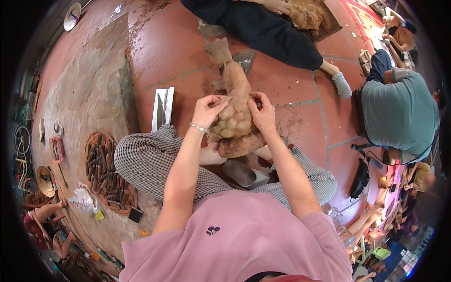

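Observation:
A brown carving (238,120), apparently of wood, lies between my bent legs. Rounded lumps cover its wide near part, and a narrower neck runs away from me to a rough far end. My left hand (209,110) is at its left side, fingers closed in a pinch over the upper lumps. Something thin and pale seems to stick out at those fingertips, too small to name. On the opposite side, my right hand (263,113) has its fingers bent and pressed against the carving's edge, steadying contact just below the neck. Both palms are turned out of sight.
A round basket (88,160) of dark-handled tools stands left on a stone slab (94,108). Beside my left knee lies a white open box (155,113). Ahead, a person's black-trousered leg (263,33) stretches across the tiles. At right sits a person in a teal shirt (399,113).

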`<action>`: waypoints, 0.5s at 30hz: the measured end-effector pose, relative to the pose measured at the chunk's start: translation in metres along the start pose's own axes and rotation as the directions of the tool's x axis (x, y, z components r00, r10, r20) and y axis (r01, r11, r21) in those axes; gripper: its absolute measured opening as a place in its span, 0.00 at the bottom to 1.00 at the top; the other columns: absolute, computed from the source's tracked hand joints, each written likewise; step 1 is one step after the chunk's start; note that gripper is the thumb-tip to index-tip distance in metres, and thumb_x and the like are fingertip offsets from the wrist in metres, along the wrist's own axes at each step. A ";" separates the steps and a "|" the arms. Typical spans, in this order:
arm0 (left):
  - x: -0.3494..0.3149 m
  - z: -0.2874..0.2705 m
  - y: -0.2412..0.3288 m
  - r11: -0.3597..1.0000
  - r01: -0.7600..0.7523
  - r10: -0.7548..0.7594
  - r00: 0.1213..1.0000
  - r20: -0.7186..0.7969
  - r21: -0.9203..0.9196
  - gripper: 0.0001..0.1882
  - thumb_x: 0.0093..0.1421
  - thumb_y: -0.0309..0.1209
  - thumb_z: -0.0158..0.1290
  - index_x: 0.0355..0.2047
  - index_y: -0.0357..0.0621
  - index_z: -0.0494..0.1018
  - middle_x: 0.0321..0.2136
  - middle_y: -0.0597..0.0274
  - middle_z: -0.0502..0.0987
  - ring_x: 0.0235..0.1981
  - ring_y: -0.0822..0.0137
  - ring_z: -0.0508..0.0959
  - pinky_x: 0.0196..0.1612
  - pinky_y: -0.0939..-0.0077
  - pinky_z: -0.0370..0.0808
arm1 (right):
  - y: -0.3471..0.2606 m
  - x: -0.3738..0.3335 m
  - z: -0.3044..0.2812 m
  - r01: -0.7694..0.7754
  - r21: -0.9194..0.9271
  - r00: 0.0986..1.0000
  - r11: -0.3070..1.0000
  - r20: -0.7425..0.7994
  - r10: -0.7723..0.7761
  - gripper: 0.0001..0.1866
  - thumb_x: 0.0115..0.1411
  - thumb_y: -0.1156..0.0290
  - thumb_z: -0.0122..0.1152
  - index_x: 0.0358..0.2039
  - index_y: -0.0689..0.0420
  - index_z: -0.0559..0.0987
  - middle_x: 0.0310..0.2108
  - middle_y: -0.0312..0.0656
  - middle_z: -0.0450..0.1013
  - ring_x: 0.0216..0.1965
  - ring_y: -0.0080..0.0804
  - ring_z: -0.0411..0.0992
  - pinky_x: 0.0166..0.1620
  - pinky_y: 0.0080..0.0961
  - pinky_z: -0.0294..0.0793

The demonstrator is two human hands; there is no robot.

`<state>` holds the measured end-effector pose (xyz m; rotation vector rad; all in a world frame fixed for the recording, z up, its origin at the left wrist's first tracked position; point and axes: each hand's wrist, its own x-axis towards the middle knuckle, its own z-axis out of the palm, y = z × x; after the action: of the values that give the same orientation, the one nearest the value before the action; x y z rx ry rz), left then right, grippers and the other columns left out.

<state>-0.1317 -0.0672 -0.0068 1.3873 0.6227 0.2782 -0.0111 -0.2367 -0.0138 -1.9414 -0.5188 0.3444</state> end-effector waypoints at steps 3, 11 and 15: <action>0.002 -0.002 -0.003 0.994 -0.002 0.004 1.000 0.019 -0.107 0.08 0.55 0.23 0.62 0.24 0.34 0.74 0.44 0.55 0.79 0.40 0.74 0.76 0.44 0.79 0.75 | 0.007 0.002 0.004 -0.010 0.009 1.000 1.000 -0.009 0.010 0.14 0.57 0.66 0.61 0.44 0.56 0.76 0.40 0.44 0.75 0.43 0.40 0.74 0.47 0.32 0.72; 0.003 0.009 0.001 0.992 0.123 -0.124 0.991 -0.049 -0.029 0.07 0.56 0.25 0.62 0.32 0.33 0.78 0.39 0.60 0.79 0.39 0.75 0.75 0.42 0.80 0.74 | 0.000 -0.001 -0.001 0.020 0.006 1.000 1.000 -0.006 -0.020 0.14 0.56 0.67 0.61 0.43 0.57 0.76 0.39 0.45 0.75 0.42 0.40 0.74 0.46 0.32 0.72; -0.013 -0.004 -0.017 0.962 0.097 -0.102 0.995 -0.006 -0.255 0.09 0.58 0.27 0.61 0.37 0.34 0.78 0.36 0.63 0.80 0.36 0.76 0.76 0.40 0.82 0.74 | 0.000 0.001 0.001 0.030 0.005 0.999 1.000 -0.014 -0.030 0.14 0.56 0.67 0.61 0.43 0.57 0.76 0.39 0.45 0.75 0.42 0.40 0.74 0.46 0.32 0.72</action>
<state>-0.1474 -0.0734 -0.0206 1.1039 0.6467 0.2804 -0.0108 -0.2352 -0.0141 -1.9279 -0.5367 0.3123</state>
